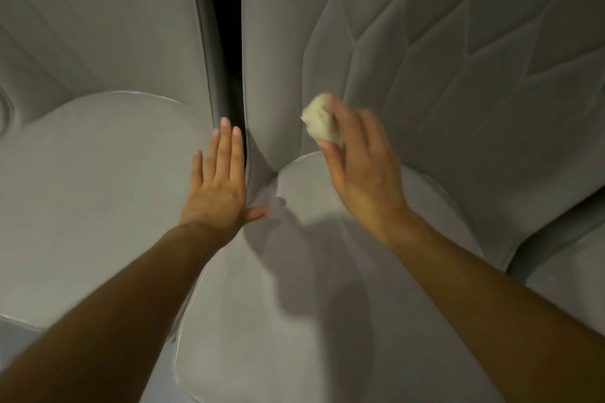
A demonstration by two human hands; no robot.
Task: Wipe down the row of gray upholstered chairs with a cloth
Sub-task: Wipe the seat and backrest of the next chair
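Note:
Two gray upholstered chairs stand side by side, the left chair [91, 173] and the middle chair [294, 271], with a dark gap between their backs. My right hand [363, 167] grips a bunched cream cloth [319, 123] against the lower quilted backrest [458, 59] of the middle chair, just above its round seat. My left hand [219, 180] lies flat with straight fingers at the right edge of the left chair's seat, beside the gap.
A third gray chair [569, 271] shows at the right edge. The dark gap [226, 26] between the backrests runs up from my left fingertips. A strip of bluish floor [16, 340] appears at lower left.

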